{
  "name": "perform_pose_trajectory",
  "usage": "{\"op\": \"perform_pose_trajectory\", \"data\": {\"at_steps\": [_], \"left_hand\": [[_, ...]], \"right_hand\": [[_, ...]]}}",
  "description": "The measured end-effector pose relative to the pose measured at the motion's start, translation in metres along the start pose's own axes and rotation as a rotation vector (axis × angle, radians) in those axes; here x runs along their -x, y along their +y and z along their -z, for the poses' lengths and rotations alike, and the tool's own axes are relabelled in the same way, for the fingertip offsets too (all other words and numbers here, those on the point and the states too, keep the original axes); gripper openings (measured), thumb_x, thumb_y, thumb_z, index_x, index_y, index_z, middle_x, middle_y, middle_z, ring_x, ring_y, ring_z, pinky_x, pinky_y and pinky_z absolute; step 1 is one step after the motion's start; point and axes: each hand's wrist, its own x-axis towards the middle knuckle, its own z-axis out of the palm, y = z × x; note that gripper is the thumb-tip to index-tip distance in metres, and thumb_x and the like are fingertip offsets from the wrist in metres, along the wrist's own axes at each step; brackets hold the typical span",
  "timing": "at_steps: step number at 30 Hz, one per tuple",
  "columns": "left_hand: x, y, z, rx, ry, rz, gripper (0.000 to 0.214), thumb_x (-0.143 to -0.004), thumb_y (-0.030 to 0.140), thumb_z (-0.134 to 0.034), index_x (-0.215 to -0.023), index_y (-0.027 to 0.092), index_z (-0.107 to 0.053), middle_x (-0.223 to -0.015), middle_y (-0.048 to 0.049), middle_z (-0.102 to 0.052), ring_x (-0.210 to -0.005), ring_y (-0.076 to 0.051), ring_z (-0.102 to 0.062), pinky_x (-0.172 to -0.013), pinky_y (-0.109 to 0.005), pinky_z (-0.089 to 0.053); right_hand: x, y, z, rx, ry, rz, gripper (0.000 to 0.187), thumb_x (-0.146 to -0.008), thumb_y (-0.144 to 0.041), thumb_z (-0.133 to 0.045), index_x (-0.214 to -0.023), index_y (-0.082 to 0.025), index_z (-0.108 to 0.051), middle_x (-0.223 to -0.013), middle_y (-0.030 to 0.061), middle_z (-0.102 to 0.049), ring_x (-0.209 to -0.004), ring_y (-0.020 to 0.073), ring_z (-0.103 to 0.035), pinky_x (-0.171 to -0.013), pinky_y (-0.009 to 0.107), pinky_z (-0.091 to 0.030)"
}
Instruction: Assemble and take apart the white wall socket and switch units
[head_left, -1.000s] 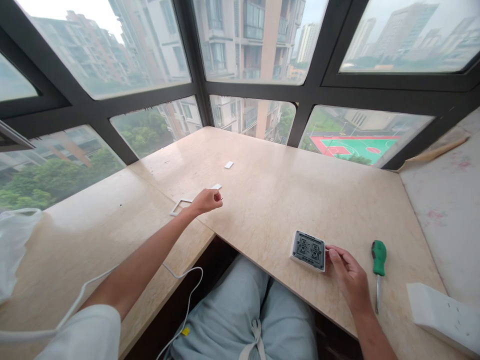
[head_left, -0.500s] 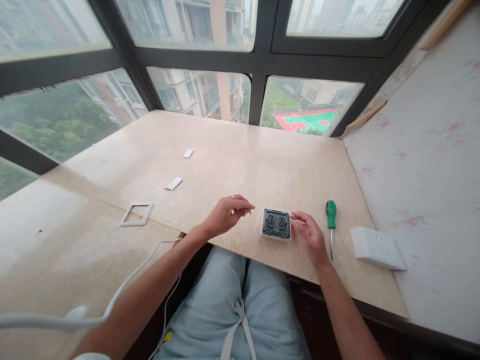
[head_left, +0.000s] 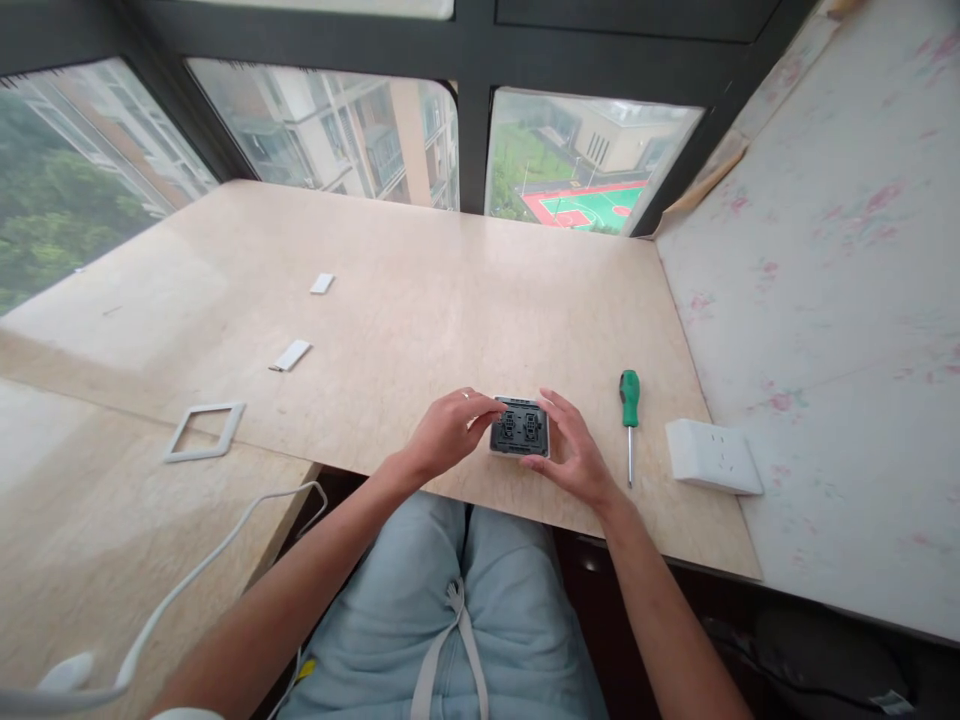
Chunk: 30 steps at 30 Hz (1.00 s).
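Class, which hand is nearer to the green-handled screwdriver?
Right. The right hand is left of the green-handled screwdriver; the left hand is farther left, at the switch box.

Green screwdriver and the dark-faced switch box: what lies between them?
In the head view, the right hand lies between the switch box and the green screwdriver, then a strip of tabletop.

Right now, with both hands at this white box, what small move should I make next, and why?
I'd probably lower the fingertips of your left hand to the far-left corner of the box while your right hand steadies it. Those fingertips overlap that corner in view, and the right hand brackets the right side. Whether those fingertips pinch anything is too small to tell.
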Motion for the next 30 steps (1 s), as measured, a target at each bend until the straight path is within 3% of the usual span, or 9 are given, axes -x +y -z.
{"op": "perform_pose_trajectory", "data": {"at_steps": [5, 18, 26, 30], "left_hand": [[-0.003, 0.0, 0.001, -0.063, -0.037, -0.032, 0.019, -0.092, 0.015, -0.054, -0.099, 0.019, -0.071, -0.089, -0.0071, -0.074, -0.083, -0.018, -0.067, -0.075, -0.031, -0.055], [-0.003, 0.0, -0.002, -0.181, -0.153, -0.12, 0.022, -0.092, 0.013, -0.051, -0.094, 0.02, -0.072, -0.081, -0.0051, -0.074, -0.079, -0.018, -0.067, -0.07, -0.028, -0.053], [0.004, -0.001, -0.003, -0.177, -0.076, -0.143, 0.021, -0.093, 0.018, -0.054, -0.109, 0.021, -0.069, -0.096, -0.0068, -0.075, -0.089, -0.019, -0.068, -0.079, -0.033, -0.056], [0.008, -0.001, -0.002, -0.187, -0.035, -0.146, 0.02, -0.094, 0.018, -0.054, -0.107, 0.018, -0.069, -0.11, -0.01, -0.073, -0.095, -0.021, -0.067, -0.082, -0.039, -0.056]], "right_hand": [[0.0, 0.001, 0.0, -0.002, -0.01, 0.041, 0.065, -0.081, -0.044, -0.073, -0.14, -0.032, -0.049, -0.151, 0.0106, -0.043, -0.14, 0.0312, -0.039, -0.113, 0.056, -0.037], [-0.003, -0.003, 0.001, -0.016, -0.011, 0.018, 0.059, -0.081, -0.044, -0.073, -0.135, -0.031, -0.054, -0.145, 0.0107, -0.05, -0.136, 0.0302, -0.044, -0.113, 0.056, -0.037], [-0.003, -0.005, 0.001, -0.024, 0.001, 0.004, 0.058, -0.08, -0.045, -0.073, -0.134, -0.031, -0.055, -0.143, 0.0101, -0.052, -0.134, 0.0301, -0.046, -0.112, 0.055, -0.038], [-0.003, -0.005, 0.001, -0.02, -0.005, 0.006, 0.059, -0.08, -0.045, -0.073, -0.134, -0.032, -0.055, -0.143, 0.0102, -0.051, -0.134, 0.0298, -0.046, -0.112, 0.055, -0.039]]}}
